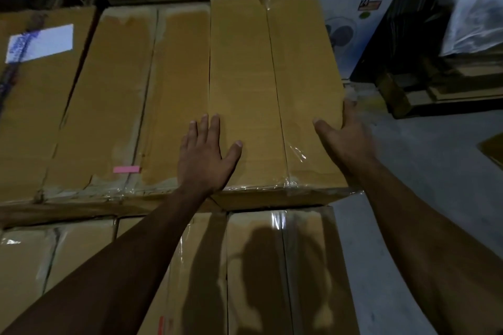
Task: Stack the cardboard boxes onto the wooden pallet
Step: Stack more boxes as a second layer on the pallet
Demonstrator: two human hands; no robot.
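The left hand (208,152) lies flat, fingers straight, on the long brown taped cardboard box (272,90). The right hand (347,134) wraps that box's right edge, thumb on top. The box tops a stack beside similar brown cartons (130,95).

Right hand (347,141) fingers hidden behind box (272,95) edge.

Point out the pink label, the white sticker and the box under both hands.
pink label (126,170): head view, its middle.
white sticker (40,43): head view, its face.
box (272,90): head view, top face beside the seam.
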